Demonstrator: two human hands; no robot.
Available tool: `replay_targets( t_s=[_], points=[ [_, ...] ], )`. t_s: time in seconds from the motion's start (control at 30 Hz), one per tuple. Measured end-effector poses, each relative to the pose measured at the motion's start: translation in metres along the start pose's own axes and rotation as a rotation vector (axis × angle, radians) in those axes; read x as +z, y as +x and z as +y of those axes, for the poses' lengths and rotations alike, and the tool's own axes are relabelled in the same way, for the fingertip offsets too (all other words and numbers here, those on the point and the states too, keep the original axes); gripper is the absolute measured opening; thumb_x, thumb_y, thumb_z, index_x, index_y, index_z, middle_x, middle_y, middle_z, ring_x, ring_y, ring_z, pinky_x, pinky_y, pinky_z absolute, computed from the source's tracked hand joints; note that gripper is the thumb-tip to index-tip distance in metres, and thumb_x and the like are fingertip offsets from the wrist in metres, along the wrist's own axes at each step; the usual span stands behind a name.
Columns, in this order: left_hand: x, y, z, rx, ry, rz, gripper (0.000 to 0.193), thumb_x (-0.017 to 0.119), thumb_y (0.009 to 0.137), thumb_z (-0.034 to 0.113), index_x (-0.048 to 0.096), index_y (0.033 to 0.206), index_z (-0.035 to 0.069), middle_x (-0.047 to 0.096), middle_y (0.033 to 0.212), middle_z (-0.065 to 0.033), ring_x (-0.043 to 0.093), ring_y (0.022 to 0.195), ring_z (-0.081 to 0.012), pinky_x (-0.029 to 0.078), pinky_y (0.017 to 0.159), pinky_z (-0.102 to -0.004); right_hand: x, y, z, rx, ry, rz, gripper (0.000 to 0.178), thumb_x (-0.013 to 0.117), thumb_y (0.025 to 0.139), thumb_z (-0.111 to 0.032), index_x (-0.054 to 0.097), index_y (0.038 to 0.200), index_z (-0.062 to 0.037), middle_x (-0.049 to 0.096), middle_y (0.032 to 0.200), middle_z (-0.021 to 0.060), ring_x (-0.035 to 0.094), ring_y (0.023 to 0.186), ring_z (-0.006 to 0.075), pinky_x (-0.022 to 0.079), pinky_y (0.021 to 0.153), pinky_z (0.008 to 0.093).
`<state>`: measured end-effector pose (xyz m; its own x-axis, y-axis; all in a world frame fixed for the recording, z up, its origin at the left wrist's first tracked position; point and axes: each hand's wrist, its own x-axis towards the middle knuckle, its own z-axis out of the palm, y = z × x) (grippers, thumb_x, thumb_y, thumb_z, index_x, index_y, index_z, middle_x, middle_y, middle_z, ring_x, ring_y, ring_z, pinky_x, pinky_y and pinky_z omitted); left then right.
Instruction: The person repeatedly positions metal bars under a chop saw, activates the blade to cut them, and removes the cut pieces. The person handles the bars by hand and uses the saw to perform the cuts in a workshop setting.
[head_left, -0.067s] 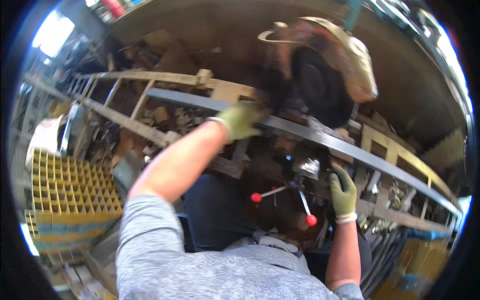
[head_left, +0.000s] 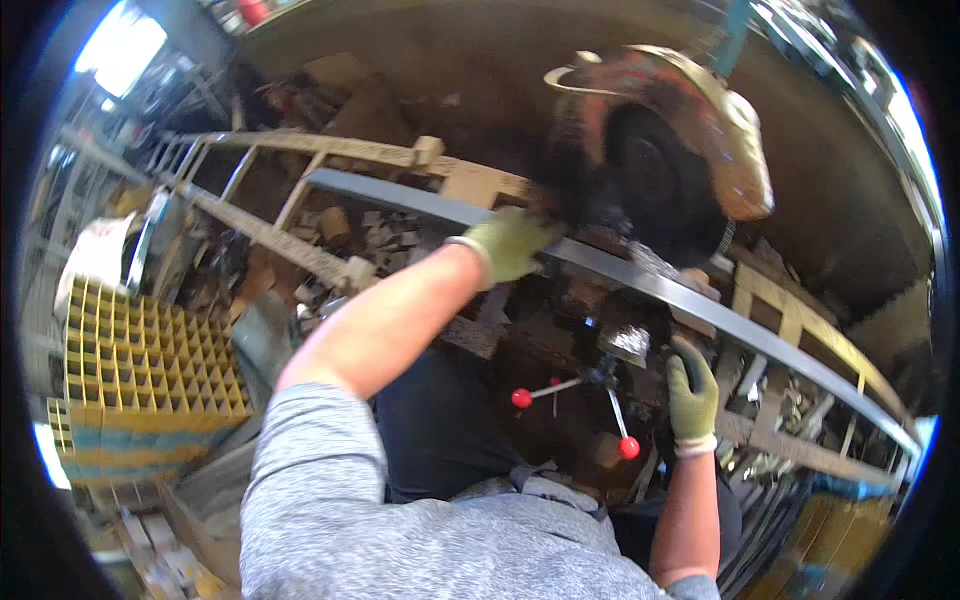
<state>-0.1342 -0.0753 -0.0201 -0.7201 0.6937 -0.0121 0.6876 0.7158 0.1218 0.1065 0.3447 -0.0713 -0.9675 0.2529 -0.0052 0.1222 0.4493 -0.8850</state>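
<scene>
Nearest to the body, a handle with red ball ends (head_left: 628, 447) stands below a shiny metal piece (head_left: 630, 344). The gloved right hand (head_left: 692, 390) is just beside this piece, its fingers partly bent; whether it grasps something, I cannot tell. The gloved left hand (head_left: 512, 245) is at the grey metal bar (head_left: 640, 281), the fingers blurred, so I cannot say if they close on it. This bar lies slantwise across the pale ladder-like frame (head_left: 290, 255), in front of both hands and passing below the dark cutting disc (head_left: 660, 185) with its orange and cream guard (head_left: 745, 165). Between the rails of the frame, many small scraps (head_left: 388, 236) lie in a heap.

At the lower left, an open tray (head_left: 205, 540) holds pale pieces, too blurred to name. Farther up stands a yellow stack (head_left: 150, 410) of square cells, with blue bands on its side; the inside of the cells is too small to tell. Beyond it is a white sack (head_left: 95, 250), its content hidden.
</scene>
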Motion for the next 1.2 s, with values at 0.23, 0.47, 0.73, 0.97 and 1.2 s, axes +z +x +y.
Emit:
replay_targets(
  t_s=[0.23,0.47,0.73,0.97,1.2],
  points=[
    [0.065,-0.018,-0.073,-0.051,0.059,0.068,0.058,0.081,0.096,0.006,0.077,0.154,0.013,0.084,0.139,-0.0174,0.077,0.135,-0.0420,0.062,0.118,-0.0543,-0.011,-0.012,0.024,-0.029,0.087,-0.063,0.034,0.076,0.120,-0.006,0.079,0.152,0.0040,0.086,0.138,0.0116,0.079,0.129,0.0191,0.060,0.117,0.0348],
    [-0.015,-0.108,-0.178,-0.762,0.561,0.023,0.089,0.086,0.093,0.002,0.058,0.177,0.010,0.061,0.178,-0.0248,0.059,0.166,-0.0403,0.047,0.138,-0.0502,-0.024,-0.016,0.045,0.007,0.135,-0.002,0.034,0.073,0.121,-0.005,0.078,0.153,0.0037,0.085,0.140,0.0115,0.080,0.128,0.0194,0.062,0.116,0.0347],
    [0.023,0.004,-0.002,0.066,-0.057,-0.068,0.069,0.091,0.102,0.040,0.072,0.159,0.007,0.075,0.156,-0.0248,0.071,0.149,-0.0444,0.057,0.127,-0.0540,0.002,-0.009,0.020,-0.102,0.083,-0.042,0.033,0.074,0.119,-0.005,0.080,0.151,0.0036,0.086,0.144,0.0141,0.079,0.134,0.0223,0.058,0.122,0.0376],
    [0.020,-0.063,-0.122,-0.265,0.182,-0.086,0.066,0.094,0.088,0.007,0.077,0.151,0.015,0.083,0.141,-0.0135,0.076,0.138,-0.0387,0.060,0.121,-0.0539,-0.008,-0.022,0.038,-0.028,0.189,-0.065,0.032,0.073,0.119,-0.004,0.080,0.150,0.0038,0.085,0.141,0.0126,0.080,0.128,0.0214,0.062,0.115,0.0347],
    [-0.026,-0.068,-0.094,-0.466,0.078,-0.021,0.069,0.102,0.087,0.014,0.074,0.150,0.005,0.074,0.157,-0.0240,0.068,0.150,-0.0452,0.054,0.133,-0.0514,0.001,-0.020,0.036,-0.019,0.198,-0.062,0.032,0.074,0.119,-0.005,0.080,0.150,0.0042,0.086,0.141,0.0137,0.080,0.129,0.0219,0.063,0.114,0.0366]
  ],
)
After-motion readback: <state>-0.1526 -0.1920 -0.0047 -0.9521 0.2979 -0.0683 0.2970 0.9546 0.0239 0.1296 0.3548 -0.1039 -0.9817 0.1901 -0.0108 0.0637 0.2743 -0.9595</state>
